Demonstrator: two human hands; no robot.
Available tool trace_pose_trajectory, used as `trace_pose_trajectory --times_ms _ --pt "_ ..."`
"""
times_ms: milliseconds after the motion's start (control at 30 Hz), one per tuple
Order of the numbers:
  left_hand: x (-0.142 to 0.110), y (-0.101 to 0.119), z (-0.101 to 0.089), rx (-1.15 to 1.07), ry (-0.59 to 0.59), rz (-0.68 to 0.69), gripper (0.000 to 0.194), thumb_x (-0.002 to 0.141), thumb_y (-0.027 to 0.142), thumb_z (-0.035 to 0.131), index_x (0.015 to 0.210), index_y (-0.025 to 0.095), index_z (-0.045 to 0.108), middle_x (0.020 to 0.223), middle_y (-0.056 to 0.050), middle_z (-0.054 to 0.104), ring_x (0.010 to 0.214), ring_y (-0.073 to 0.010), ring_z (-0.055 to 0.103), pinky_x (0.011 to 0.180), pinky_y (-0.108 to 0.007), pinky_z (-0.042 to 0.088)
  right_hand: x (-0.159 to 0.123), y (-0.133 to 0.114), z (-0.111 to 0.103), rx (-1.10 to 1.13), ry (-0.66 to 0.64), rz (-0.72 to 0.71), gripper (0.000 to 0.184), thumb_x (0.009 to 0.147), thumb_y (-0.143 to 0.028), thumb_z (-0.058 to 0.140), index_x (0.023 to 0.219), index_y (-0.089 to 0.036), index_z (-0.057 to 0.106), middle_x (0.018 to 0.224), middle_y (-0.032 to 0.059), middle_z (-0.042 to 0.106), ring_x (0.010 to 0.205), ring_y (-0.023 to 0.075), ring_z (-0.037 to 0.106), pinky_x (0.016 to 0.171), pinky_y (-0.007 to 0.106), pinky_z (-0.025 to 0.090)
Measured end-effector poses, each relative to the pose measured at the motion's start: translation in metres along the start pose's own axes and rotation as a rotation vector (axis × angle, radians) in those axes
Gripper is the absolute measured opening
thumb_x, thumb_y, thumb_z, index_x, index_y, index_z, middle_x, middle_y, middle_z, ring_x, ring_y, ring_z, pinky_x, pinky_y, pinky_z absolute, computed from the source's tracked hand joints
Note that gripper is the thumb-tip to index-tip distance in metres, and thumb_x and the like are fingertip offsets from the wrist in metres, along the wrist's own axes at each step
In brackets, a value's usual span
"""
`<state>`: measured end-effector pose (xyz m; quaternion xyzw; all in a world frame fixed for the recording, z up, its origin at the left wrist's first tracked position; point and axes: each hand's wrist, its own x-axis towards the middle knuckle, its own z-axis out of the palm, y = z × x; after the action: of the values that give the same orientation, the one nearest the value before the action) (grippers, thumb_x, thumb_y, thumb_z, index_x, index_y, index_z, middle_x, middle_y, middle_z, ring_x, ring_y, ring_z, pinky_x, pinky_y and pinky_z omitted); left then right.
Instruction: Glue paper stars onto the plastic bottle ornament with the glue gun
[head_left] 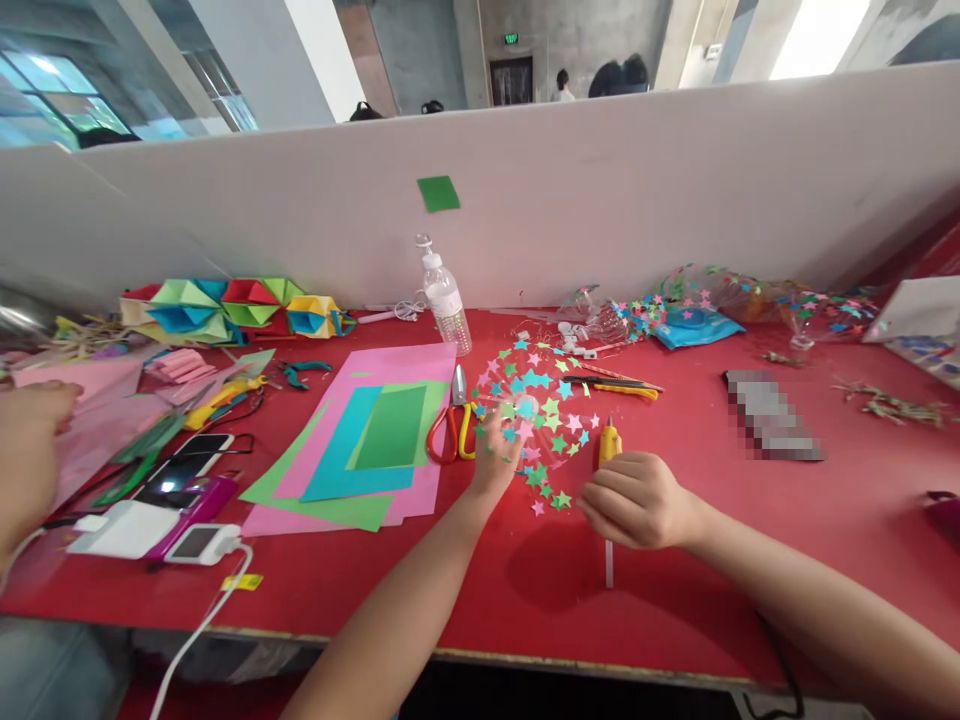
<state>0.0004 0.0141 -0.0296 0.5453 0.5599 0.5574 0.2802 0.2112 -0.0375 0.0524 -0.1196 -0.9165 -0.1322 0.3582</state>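
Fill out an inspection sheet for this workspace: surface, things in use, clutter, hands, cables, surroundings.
Surface: red tabletop, crowded along its back and left.
Things in use: star-covered plastic piece; yellow glue gun, glue stick protruding toward the near edge.
Clutter: coloured paper sheets, scissors, clear plastic bottle, folded paper shapes.
Hands: left hand at the star-covered plastic piece, grip unclear; right hand closed on the yellow glue gun.
Cables: white cable running from a small white device over the near edge; black cable at lower right.
Surroundings: white partition behind, bearing a green paper square; another person's hand at left.
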Motion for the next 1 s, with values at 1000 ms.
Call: trace_pose_trajectory --times_ms 1000 --pt "0.001 0.001 -0.002 -0.081 -0.208 -0.111 0.017 0.057 0.03 0.079 0.062 0.024 0.064 0.067 -0.004 0.064 0.086 -0.0273 0.066 0.078 -0.04 0.056 0.023 0.054 -0.026 0.184 0.029 0.545 0.019 0.09 -0.015 0.05 0.096 -0.022 0.067 0.1 0.0067 0.063 0.094 0.0196 0.057 0.083 0.039 0.048"
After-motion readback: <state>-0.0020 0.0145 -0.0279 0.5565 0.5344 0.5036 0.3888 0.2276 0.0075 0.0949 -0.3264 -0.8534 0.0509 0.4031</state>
